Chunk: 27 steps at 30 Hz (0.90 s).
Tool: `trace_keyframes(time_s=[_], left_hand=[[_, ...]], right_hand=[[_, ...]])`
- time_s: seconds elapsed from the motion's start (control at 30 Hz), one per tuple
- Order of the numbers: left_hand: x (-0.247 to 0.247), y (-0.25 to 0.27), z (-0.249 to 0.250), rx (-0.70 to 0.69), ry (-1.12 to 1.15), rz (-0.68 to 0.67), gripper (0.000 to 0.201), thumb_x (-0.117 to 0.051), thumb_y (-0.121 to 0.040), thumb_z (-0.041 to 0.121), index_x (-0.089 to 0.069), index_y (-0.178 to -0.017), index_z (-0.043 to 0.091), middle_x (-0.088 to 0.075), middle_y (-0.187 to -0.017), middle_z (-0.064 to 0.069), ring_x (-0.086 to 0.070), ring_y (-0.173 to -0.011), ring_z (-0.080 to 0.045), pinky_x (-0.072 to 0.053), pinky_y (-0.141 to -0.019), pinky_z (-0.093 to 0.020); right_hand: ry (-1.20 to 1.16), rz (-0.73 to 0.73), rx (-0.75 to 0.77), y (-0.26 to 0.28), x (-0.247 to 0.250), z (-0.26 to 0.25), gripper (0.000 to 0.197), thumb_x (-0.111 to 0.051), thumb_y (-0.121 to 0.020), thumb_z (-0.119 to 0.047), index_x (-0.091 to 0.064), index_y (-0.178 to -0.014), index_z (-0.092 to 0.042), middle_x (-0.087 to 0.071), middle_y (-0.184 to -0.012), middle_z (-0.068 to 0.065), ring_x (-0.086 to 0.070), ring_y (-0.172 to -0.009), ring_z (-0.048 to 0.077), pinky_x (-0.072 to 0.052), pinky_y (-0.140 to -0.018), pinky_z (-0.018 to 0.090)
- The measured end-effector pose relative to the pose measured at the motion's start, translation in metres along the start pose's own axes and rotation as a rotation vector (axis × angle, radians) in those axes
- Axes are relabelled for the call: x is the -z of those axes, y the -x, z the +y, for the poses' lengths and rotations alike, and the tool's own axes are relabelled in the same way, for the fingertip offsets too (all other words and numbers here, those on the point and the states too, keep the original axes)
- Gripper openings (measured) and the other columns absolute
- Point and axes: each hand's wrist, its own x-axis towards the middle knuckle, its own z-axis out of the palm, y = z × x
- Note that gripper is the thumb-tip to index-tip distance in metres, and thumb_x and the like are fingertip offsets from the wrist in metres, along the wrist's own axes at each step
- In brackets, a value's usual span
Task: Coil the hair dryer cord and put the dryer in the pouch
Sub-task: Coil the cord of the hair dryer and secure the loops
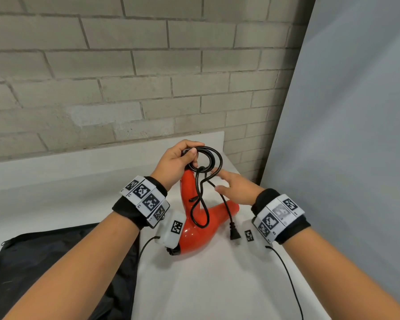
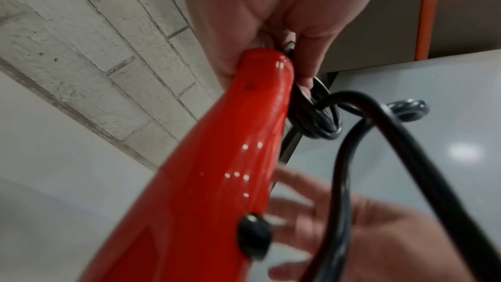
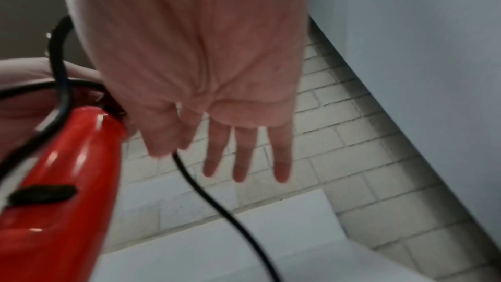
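Observation:
The red hair dryer stands on the white table with its handle tilted up and away from me. My left hand grips the top of the handle together with several small loops of the black cord. In the left wrist view those loops bunch against the handle under my fingers. My right hand is just right of the handle; thumb and index pinch the loose cord while the other fingers stay straight. Below them the cord runs down to the plug beside the dryer's body.
A black pouch lies flat on the table at the lower left. A grey brick wall stands behind the table and a pale grey panel closes off the right side. Thin black wrist-camera cables trail over the table.

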Motion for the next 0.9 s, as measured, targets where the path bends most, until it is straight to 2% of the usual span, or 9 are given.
trace_keyframes(time_s=[0.07, 0.13, 0.2, 0.27, 0.37, 0.43, 0.6, 0.73, 0.9], left_hand=[[-0.001, -0.001, -0.001, -0.025, -0.032, -0.005, 0.022, -0.038, -0.093, 0.002, -0.054, -0.103, 0.011, -0.046, -0.066, -0.004, -0.052, -0.053, 0.001, -0.046, -0.062, -0.012], [-0.001, -0.003, -0.002, -0.031, -0.059, 0.012, 0.023, -0.037, -0.094, 0.003, -0.054, -0.105, 0.013, -0.046, -0.066, -0.003, -0.053, -0.053, 0.002, -0.046, -0.062, -0.011], [0.000, -0.003, -0.005, -0.035, -0.111, 0.074, 0.023, -0.038, -0.094, 0.004, -0.055, -0.107, 0.014, -0.047, -0.064, -0.002, -0.051, -0.051, 0.003, -0.044, -0.058, -0.009], [0.002, -0.004, -0.009, -0.048, -0.166, 0.151, 0.025, -0.040, -0.094, 0.006, -0.057, -0.112, 0.012, -0.046, -0.061, -0.002, -0.049, -0.047, 0.003, -0.041, -0.054, -0.007], [0.005, -0.006, -0.013, -0.073, -0.227, 0.225, 0.026, -0.042, -0.094, 0.008, -0.057, -0.114, 0.014, -0.047, -0.060, 0.000, -0.046, -0.047, 0.003, -0.038, -0.053, -0.005], [0.006, -0.008, -0.013, -0.082, -0.244, 0.276, 0.027, -0.043, -0.093, 0.008, -0.058, -0.114, 0.015, -0.051, -0.064, 0.003, -0.047, -0.054, 0.000, -0.040, -0.057, -0.007], [0.018, -0.014, -0.009, -0.069, -0.249, 0.424, 0.029, -0.042, -0.094, 0.011, -0.056, -0.120, 0.013, -0.050, -0.065, 0.003, -0.045, -0.059, -0.007, -0.041, -0.056, -0.011], [0.021, -0.011, -0.012, -0.088, -0.275, 0.454, 0.030, -0.043, -0.094, 0.013, -0.056, -0.121, 0.011, -0.050, -0.066, 0.006, -0.047, -0.062, -0.006, -0.041, -0.062, -0.010], [0.011, -0.007, -0.014, -0.099, -0.266, 0.451, 0.029, -0.045, -0.093, 0.012, -0.058, -0.118, 0.013, -0.053, -0.072, 0.008, -0.049, -0.064, -0.005, -0.041, -0.065, -0.011]], right_hand=[[-0.219, 0.069, 0.126, -0.008, -0.010, -0.010, 0.034, -0.047, -0.094, -0.011, -0.049, -0.128, -0.013, -0.056, -0.127, 0.003, -0.050, -0.120, 0.015, -0.034, -0.103, 0.024], [-0.382, 0.188, 0.131, -0.013, -0.014, -0.014, 0.016, -0.046, -0.094, -0.008, -0.059, -0.100, -0.014, -0.063, -0.092, -0.001, -0.058, -0.088, 0.010, -0.045, -0.084, 0.017], [-0.303, 0.316, 0.104, -0.013, -0.013, -0.012, 0.021, -0.042, -0.094, -0.008, -0.054, -0.080, -0.018, -0.053, -0.069, -0.005, -0.051, -0.067, 0.010, -0.042, -0.063, 0.011], [-0.199, 0.369, 0.066, -0.011, -0.011, -0.006, 0.019, -0.040, -0.095, -0.011, -0.054, -0.082, -0.015, -0.049, -0.064, -0.003, -0.046, -0.060, 0.013, -0.038, -0.056, 0.017], [-0.076, 0.431, 0.011, -0.007, -0.006, -0.001, 0.020, -0.041, -0.095, -0.015, -0.058, -0.092, -0.006, -0.052, -0.066, 0.006, -0.046, -0.060, 0.019, -0.038, -0.059, 0.028], [-0.010, 0.482, -0.023, -0.005, -0.003, 0.001, 0.022, -0.040, -0.095, -0.016, -0.059, -0.095, -0.006, -0.051, -0.065, 0.005, -0.046, -0.059, 0.020, -0.036, -0.056, 0.028], [0.084, 0.494, -0.203, -0.006, 0.003, 0.019, 0.023, -0.039, -0.095, -0.013, -0.059, -0.096, -0.002, -0.057, -0.083, 0.017, -0.049, -0.073, 0.028, -0.040, -0.066, 0.031], [0.181, 0.369, -0.302, -0.012, -0.005, 0.034, 0.026, -0.037, -0.092, -0.008, -0.060, -0.102, -0.001, -0.064, -0.101, 0.023, -0.059, -0.089, 0.037, -0.049, -0.079, 0.038], [0.422, 0.120, -0.454, -0.020, -0.021, 0.024, 0.030, -0.041, -0.089, -0.010, -0.053, -0.116, -0.006, -0.057, -0.121, 0.016, -0.054, -0.111, 0.033, -0.046, -0.092, 0.039]])
